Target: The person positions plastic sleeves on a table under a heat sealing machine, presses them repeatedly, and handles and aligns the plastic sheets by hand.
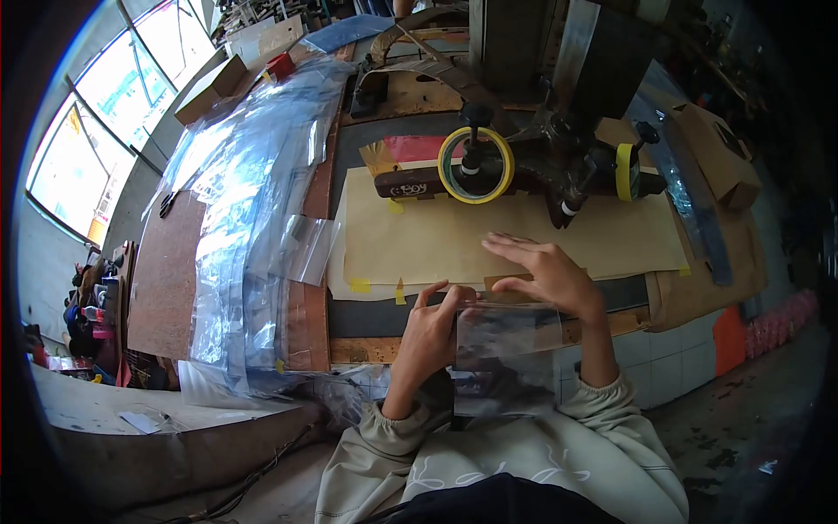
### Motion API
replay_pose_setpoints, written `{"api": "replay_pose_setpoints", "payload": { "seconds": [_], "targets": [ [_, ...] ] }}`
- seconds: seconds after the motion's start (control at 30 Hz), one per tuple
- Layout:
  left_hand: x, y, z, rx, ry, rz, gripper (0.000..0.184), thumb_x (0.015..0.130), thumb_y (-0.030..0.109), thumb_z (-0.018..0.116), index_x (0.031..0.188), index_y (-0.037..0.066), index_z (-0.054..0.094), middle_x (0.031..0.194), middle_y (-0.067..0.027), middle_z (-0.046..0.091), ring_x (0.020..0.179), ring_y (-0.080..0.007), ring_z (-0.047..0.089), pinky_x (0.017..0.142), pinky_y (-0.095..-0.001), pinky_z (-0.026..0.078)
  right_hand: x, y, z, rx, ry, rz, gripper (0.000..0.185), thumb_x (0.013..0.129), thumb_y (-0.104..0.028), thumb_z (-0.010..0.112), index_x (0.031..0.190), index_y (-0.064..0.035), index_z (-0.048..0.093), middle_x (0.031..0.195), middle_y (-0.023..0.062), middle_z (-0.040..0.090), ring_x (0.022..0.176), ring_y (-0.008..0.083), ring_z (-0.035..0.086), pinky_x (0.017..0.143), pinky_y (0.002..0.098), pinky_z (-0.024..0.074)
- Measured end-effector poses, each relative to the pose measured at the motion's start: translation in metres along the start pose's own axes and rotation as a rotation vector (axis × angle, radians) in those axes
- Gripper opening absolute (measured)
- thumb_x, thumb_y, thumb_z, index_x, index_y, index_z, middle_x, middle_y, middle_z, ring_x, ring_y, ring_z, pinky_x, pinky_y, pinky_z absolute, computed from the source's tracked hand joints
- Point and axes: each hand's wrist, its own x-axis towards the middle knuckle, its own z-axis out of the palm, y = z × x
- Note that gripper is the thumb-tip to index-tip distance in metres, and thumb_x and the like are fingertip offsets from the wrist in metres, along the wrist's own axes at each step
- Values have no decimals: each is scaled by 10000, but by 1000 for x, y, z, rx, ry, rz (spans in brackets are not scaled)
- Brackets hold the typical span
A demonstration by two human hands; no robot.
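A clear plastic bag (pixel 508 362) hangs at the table's front edge, before my chest. My left hand (pixel 429 332) is closed on its upper left corner, thumb and fingers pinched together. Over the bag's upper right side, my right hand (pixel 554 275) has its fingers stretched out to the left and holds nothing that I can see. Between the hands, a small brown strip (pixel 504 290) lies along the bag's top edge; whether it is fixed to the bag I cannot tell. Under both hands spreads a tan paper sheet (pixel 419 240) with bits of yellow tape on it.
A dark metal machine (pixel 559 131) stands behind the sheet, with one yellow tape roll (pixel 476 199) hung at its front and another tape roll (pixel 627 172) to the right. Piled clear plastic bags (pixel 253 210) cover the left side. Scissors (pixel 166 204) lie beyond them. Brown paper (pixel 711 253) is at right.
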Motion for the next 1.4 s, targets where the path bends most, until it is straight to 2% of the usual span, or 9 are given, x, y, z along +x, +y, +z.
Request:
{"api": "replay_pose_setpoints", "payload": {
  "seconds": [0.03, 0.13, 0.23, 0.3, 0.33, 0.53, 0.83, 1.13, 1.4],
  "targets": [
    [-1, -1, 0, 3, -14, 4, 339, 749, -31, 552, 1074, 52, 499, 927, -85, 666, 897, -275, 627, 981, -401, 358, 4, 5, 5, 30, -36, -111, 658, 805, -438, 616, 1306, -42, 460, 1308, 196, 475, 1305, 364, 321, 1052, 409, 319],
    [-1, -3, -2, 22, -38, 44, 315, 774, -15, 554, 1074, 68, 508, 942, -64, 665, 865, -264, 635, 977, -404, 379, 4, 13, 30, -339, -30, -173, 807, 817, -589, 486, 1408, -73, 294, 1412, 234, 315, 1347, 379, 223, 1099, 454, 220],
    [1, -2, -2, 39, -25, 133, 319, 772, 0, 571, 1075, 80, 514, 953, -41, 664, 840, -241, 638, 952, -395, 405, 2, 15, 41, -449, -18, -150, 836, 834, -654, 365, 1438, -96, 214, 1472, 242, 152, 1367, 364, 178, 1111, 488, 156],
    [2, -5, 1, 40, 7, 197, 324, 766, 11, 585, 1073, 86, 516, 955, -28, 665, 821, -221, 640, 940, -384, 414, 2, 13, 42, -440, -27, -133, 818, 848, -652, 330, 1443, -105, 204, 1482, 226, 133, 1378, 354, 142, 1116, 484, 135],
    [5, -1, -1, 86, 35, 262, 357, 722, 14, 610, 1060, 91, 526, 970, -45, 659, 785, -232, 643, 840, -366, 484, 1, 12, 42, -437, -34, -122, 809, 855, -651, 312, 1445, -109, 199, 1487, 218, 124, 1383, 349, 124, 1118, 482, 125],
    [-5, -7, 12, 141, 64, 281, 423, 645, 9, 613, 1050, 109, 542, 1046, -88, 631, 771, -286, 652, 644, -339, 552, 2, 18, 39, -417, -53, -191, 757, 880, -647, 248, 1445, -143, 221, 1492, 196, 135, 1388, 327, 122, 1127, 455, 104],
    [-2, -6, 13, 244, 173, 288, 435, 627, 40, 617, 1049, 117, 547, 1070, -87, 624, 815, -274, 657, 711, -358, 546, 16, 30, 47, -419, 61, -203, 746, 872, -668, 210, 1422, -172, 298, 1473, 198, 202, 1368, 337, 190, 1124, 438, 146],
    [3, 1, 11, 192, 144, 177, 324, 711, 42, 584, 1026, 117, 555, 1033, -57, 628, 732, -260, 652, 591, -324, 536, 24, 35, 45, -463, 105, -235, 707, 877, -647, 273, 1399, -175, 338, 1448, 208, 255, 1344, 358, 240, 1117, 444, 177],
    [2, 1, 11, 65, 58, 99, 295, 747, 17, 566, 1032, 88, 544, 1151, -111, 595, 843, -317, 641, 652, -363, 553, 27, 38, 40, -431, 94, -258, 699, 880, -635, 296, 1389, -158, 349, 1441, 212, 262, 1340, 359, 245, 1116, 448, 177]
  ]
}}
